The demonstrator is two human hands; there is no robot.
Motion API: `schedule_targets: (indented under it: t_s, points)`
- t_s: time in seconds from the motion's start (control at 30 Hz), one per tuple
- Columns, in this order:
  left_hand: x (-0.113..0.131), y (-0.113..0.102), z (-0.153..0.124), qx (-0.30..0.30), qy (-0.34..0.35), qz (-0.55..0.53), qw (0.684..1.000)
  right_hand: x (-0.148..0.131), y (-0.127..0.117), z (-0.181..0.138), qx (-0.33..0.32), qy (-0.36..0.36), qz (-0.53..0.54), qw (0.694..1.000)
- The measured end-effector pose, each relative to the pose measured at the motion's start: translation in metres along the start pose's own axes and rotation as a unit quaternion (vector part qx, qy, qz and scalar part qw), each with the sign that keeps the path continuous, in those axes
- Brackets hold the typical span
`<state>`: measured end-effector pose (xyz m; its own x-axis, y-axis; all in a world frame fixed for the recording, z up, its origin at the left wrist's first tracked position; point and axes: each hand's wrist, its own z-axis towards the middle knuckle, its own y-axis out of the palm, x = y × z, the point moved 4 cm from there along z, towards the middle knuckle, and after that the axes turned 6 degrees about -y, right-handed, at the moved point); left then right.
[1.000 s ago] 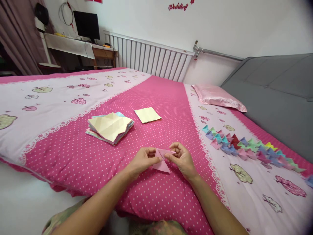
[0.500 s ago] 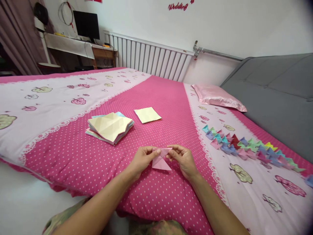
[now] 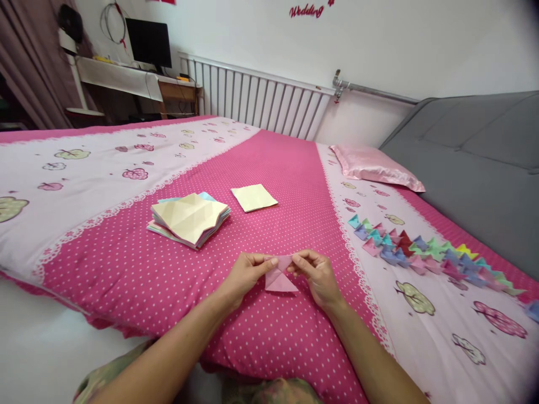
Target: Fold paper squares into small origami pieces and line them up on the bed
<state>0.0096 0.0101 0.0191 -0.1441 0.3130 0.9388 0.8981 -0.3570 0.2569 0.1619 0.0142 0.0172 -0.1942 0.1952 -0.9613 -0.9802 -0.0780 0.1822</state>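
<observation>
A pink folded sheet of origami paper (image 3: 279, 280) is held up between my two hands, just above the dotted bedspread. Its lower part flares into a triangle, and its upper edge runs level between my fingers. My left hand (image 3: 249, 275) pinches the upper left corner between thumb and fingers. At the upper right corner, my right hand (image 3: 316, 275) pinches the paper likewise. The fingertips behind the paper are partly hidden. Beyond my left hand lies an uneven stack of creased sheets (image 3: 189, 219), cream on top. A smaller pile of cream square paper (image 3: 254, 197) lies farther off.
Rows of colourful folded paper boats (image 3: 429, 255) stand on the bed at the right. A pink pillow (image 3: 374, 168) lies near the grey headboard (image 3: 471, 151). At the back are a white radiator (image 3: 256, 98) and a desk with a monitor (image 3: 149, 44).
The pink paper has shifted slightly right and its top edge looks tilted differently. My right thumb has moved onto its upper right corner. Stacks and boats stay put.
</observation>
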Motion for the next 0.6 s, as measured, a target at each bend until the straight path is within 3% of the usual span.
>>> schedule_targets:
  t_s: [0.23, 0.43, 0.6]
  points:
    - [0.0007, -0.0002, -0.0004, 0.011, -0.004, 0.029, 1.000, 0.0019, -0.0030, 0.0016, 0.015, -0.001, 0.000, 1.000]
    - [0.0015, -0.0031, -0.0006, 0.031, -0.023, 0.101, 0.994, 0.0053, -0.0010, 0.0019, -0.011, 0.025, -0.009, 1.000]
    - [0.0002, -0.0045, 0.0003, 0.032, -0.023, 0.098, 0.994, 0.0041, 0.0008, 0.0022, -0.025, 0.042, 0.022, 0.999]
